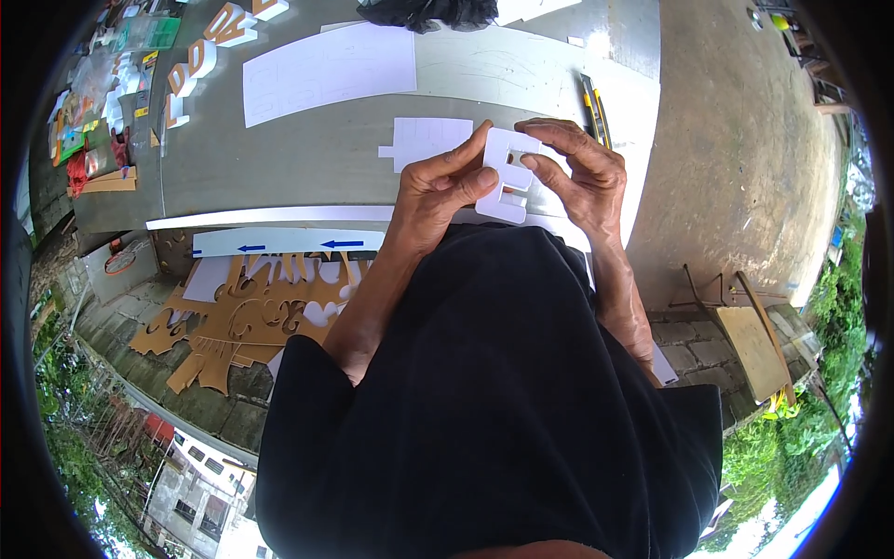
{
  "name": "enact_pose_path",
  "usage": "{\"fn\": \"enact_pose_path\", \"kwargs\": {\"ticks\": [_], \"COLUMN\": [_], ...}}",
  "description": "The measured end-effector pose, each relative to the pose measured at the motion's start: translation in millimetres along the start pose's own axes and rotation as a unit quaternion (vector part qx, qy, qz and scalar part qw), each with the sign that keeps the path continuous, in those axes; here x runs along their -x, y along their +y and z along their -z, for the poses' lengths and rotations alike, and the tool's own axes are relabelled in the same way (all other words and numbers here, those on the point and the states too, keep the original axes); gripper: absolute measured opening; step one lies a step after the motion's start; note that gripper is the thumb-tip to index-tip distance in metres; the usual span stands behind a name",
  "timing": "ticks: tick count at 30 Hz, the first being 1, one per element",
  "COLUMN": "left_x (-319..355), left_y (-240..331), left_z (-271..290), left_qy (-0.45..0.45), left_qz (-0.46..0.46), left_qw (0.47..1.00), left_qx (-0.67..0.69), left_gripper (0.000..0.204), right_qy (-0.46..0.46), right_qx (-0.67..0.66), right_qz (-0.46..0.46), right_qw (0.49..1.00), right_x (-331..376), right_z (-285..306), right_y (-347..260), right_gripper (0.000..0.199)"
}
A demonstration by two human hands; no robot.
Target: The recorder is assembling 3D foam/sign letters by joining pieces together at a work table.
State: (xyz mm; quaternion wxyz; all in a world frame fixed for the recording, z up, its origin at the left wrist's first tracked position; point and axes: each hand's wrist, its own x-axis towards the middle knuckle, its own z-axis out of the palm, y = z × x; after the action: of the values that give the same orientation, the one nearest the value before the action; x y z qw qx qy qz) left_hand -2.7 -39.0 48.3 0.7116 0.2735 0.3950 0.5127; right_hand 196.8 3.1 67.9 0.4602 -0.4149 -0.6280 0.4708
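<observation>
In front of my chest, over the near side of the work table, I hold a white cut-out letter-shaped piece [500, 168] with notches along its right side and thin raised edges. My left hand [436, 191] grips its left edge between thumb and forefinger. On the other side my right hand [591, 177] is closed on the upper right part, the thumb at a notch and the fingers along the top. A small white sheet [428, 140] with faint lines lies just beyond my left hand. Beyond my right hand lies a yellow and black utility knife [595, 110].
A larger white sheet [331, 74] lies farther out on the grey table [209, 140]. Several letter-shaped pieces with brown faces [200, 61] stand at the far left, near cluttered supplies [93, 130]. Brown cardboard offcuts [251, 317] lie below left. A wooden chair [750, 345] is at right.
</observation>
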Motion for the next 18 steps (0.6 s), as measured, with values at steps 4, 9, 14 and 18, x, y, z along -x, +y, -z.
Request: {"fn": "enact_pose_path", "kwargs": {"ticks": [4, 9, 14, 18], "left_x": [0.3, 5.4, 14.5, 20.2], "left_y": [5.2, 2.8, -3.4, -5.3], "left_z": [6.3, 11.7, 18.7, 21.3], "left_qy": [-0.030, -0.055, -0.052, -0.037], "left_qz": [-0.012, 0.051, 0.106, 0.129], "left_qw": [0.998, 0.997, 0.992, 0.990], "left_qx": [-0.049, 0.013, 0.044, 0.040], "left_gripper": [0.046, 0.044, 0.043, 0.044], "right_qy": [-0.034, -0.077, -0.088, -0.096], "right_qx": [-0.034, -0.111, -0.164, -0.164], "right_qz": [-0.039, -0.098, -0.149, -0.175], "right_qw": [0.998, 0.986, 0.971, 0.966], "right_x": [1.5, 4.2, 12.7, 18.5], "right_z": [7.1, 14.3, 11.7, 11.7], "right_y": [0.5, 10.8, 20.0, 20.3], "right_gripper": [0.029, 0.023, 0.019, 0.019]}}
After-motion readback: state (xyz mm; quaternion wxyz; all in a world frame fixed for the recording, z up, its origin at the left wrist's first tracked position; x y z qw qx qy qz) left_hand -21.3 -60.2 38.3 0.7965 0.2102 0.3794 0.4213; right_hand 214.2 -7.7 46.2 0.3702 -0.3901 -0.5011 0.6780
